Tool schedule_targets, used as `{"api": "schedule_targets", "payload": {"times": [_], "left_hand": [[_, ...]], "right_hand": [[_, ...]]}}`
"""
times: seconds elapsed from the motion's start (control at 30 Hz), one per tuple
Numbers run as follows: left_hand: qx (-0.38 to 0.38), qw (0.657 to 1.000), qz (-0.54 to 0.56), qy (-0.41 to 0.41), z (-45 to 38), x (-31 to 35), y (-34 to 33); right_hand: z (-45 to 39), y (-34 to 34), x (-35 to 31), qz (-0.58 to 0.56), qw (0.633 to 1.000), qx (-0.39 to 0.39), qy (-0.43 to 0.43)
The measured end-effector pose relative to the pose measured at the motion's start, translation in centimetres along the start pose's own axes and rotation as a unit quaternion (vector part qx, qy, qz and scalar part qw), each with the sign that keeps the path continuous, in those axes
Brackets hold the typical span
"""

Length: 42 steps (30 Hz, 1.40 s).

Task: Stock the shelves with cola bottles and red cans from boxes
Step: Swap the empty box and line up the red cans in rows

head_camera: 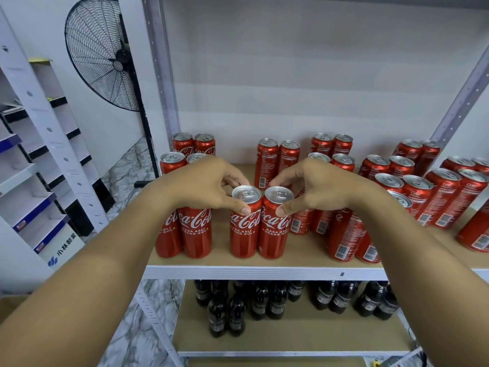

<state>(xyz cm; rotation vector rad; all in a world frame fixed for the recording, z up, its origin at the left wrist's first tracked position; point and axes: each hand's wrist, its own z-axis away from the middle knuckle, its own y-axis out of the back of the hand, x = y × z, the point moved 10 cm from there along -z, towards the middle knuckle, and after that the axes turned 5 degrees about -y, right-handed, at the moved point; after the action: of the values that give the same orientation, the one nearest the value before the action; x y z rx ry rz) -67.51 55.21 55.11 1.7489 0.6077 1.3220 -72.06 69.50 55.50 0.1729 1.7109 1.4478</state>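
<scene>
Right now your left hand (209, 186) pinches the rim of one upright red can (244, 223) and your right hand (312, 189) its touching neighbour (275, 223), thumbs at 6 o'clock, fingers curled behind. Both stand at the shelf (264, 271) front edge, labels reading "Coca-Cola, RASA ASLI KURANG GULA". Cola bottles (267, 300) sit below.

White wall (317, 75), black fan (102, 53), marble floor (127, 340)
</scene>
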Motion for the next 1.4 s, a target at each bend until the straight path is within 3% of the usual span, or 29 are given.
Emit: {"api": "schedule_targets", "payload": {"times": [0.37,0.53,0.67,0.87,0.97,1.4], "left_hand": [[-0.039,0.998,-0.036,0.028,-1.2,-0.2,0.4],[-0.006,0.997,-0.079,0.006,-4.6,1.3,1.2],[-0.026,0.995,-0.092,0.001,-8.8,3.2,0.1],[-0.065,0.992,-0.112,0.001,-13.4,5.4,-3.3],[-0.082,0.987,-0.141,-0.012,-14.2,6.2,-4.7],[-0.072,0.982,-0.17,-0.026,-14.0,4.5,-2.7]], "right_hand": [[0.2,0.3,0.8,-0.026,0.999,-0.016,-0.022],[1.2,4.4,3.1,-0.056,0.994,0.086,-0.024],[2.5,7.8,7.0,-0.003,0.984,0.16,-0.077],[2.1,7.2,10.3,0.132,0.972,0.063,-0.184],[1.4,6.8,10.1,0.15,0.972,0.029,-0.176],[-2.5,6.3,9.3,0.121,0.984,0.035,-0.122]]}}
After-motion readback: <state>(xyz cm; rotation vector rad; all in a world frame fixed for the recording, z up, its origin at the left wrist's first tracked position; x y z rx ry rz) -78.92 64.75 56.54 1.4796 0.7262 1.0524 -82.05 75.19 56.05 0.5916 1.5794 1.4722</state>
